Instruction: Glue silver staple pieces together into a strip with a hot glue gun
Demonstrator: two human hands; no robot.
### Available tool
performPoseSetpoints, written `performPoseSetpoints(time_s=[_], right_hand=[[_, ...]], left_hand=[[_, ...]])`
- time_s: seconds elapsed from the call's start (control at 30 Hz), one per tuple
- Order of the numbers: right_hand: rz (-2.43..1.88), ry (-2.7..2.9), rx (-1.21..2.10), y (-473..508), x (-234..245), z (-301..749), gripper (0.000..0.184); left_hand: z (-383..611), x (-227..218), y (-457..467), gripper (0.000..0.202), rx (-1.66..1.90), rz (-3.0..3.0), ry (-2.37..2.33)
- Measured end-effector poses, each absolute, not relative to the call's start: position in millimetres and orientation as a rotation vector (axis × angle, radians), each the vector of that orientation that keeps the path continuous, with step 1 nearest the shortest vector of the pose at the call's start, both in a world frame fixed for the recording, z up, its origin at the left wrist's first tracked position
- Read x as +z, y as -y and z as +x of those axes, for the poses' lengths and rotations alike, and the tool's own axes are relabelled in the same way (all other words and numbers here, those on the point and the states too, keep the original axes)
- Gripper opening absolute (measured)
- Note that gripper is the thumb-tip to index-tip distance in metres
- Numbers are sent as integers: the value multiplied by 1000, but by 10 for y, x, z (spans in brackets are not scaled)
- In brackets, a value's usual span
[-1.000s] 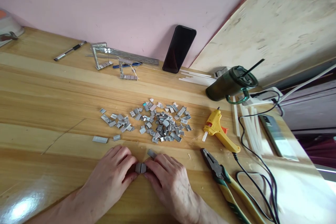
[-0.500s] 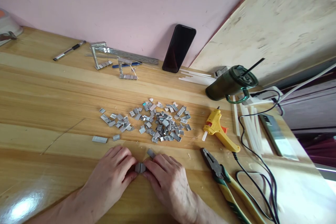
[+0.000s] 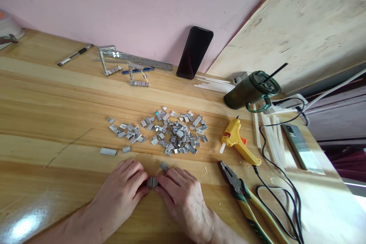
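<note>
My left hand (image 3: 121, 190) and my right hand (image 3: 180, 194) rest on the wooden table (image 3: 42, 114) near its front edge, fingertips meeting. Between them they pinch two small grey metal pieces (image 3: 152, 182) pressed side by side. Another grey piece (image 3: 164, 166) lies just beyond my right fingers. A pile of several such metal pieces (image 3: 171, 133) is spread out a little farther back, with a longer strip (image 3: 108, 151) and a small piece (image 3: 126, 149) to the left.
Green-handled pliers (image 3: 243, 194) and a yellow glue gun (image 3: 238, 141) with black cable lie to the right. A dark green tumbler (image 3: 251, 89), glue sticks (image 3: 271, 137) and a phone (image 3: 301, 148) are farther right. A black phone (image 3: 194, 52) leans on the pink wall beside wire frames (image 3: 122, 66) and a pen (image 3: 74, 55).
My hands have pushed the two metal pieces slightly closer together; otherwise nothing has moved.
</note>
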State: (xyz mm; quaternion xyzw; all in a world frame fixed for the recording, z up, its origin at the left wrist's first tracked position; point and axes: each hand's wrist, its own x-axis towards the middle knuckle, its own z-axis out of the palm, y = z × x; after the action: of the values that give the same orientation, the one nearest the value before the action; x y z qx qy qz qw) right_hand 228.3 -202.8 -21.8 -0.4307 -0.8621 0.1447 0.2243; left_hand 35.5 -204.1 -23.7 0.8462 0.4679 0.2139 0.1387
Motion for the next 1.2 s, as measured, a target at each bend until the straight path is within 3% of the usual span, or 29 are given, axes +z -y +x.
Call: performPoseSetpoints(time_s=[0.9,1.13,1.2], right_hand=[[-1182,2361,388,2022,-213,2273,21],[-1176,2345,424,2037,-225,2281,9],[-1174,2350,451,2040,-223,2297,13]], left_hand=[[357,-248,2040,20,620,2452,-1330],[350,-251,2052,19,617,2442,-1348],[349,-246,2053,20,608,2440,-1347]])
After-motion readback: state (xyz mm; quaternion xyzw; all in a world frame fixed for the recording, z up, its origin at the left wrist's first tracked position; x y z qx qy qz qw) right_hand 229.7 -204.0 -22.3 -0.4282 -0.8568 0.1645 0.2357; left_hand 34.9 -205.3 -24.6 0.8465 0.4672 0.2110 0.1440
